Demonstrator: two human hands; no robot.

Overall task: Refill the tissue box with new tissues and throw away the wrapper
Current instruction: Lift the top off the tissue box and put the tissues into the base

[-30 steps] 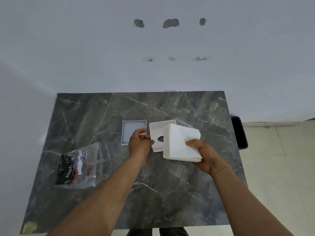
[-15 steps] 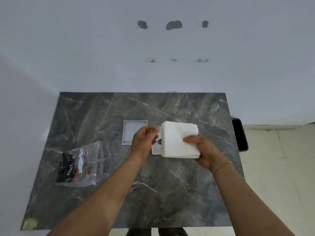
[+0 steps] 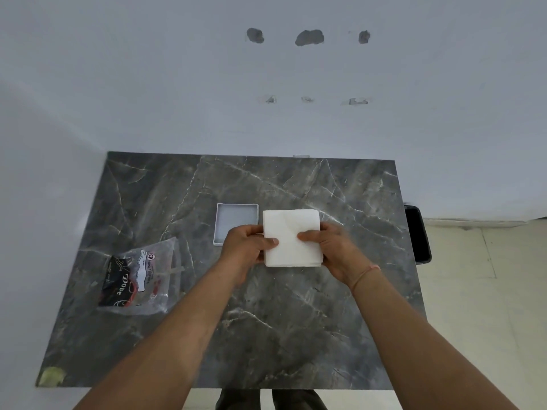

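A white stack of tissues (image 3: 291,236) lies at the middle of the dark marble table (image 3: 296,335). My left hand (image 3: 248,245) grips its left edge and my right hand (image 3: 327,247) grips its right edge, thumbs on top. The white box part with the oval hole is hidden under the stack. A shallow white square tray (image 3: 236,221), the other part of the tissue box, lies open just left of the stack, partly behind my left hand. The clear plastic wrapper (image 3: 139,278) with black and red print lies flat at the table's left.
A black bin (image 3: 417,233) stands on the floor beside the table's right edge. A white wall runs along the back and left. A small yellowish scrap (image 3: 53,375) sits at the front left corner.
My right hand carried the tissue stack left and down over the white holed box part, which is now covered. My left hand shifted from that part onto the stack's left edge.
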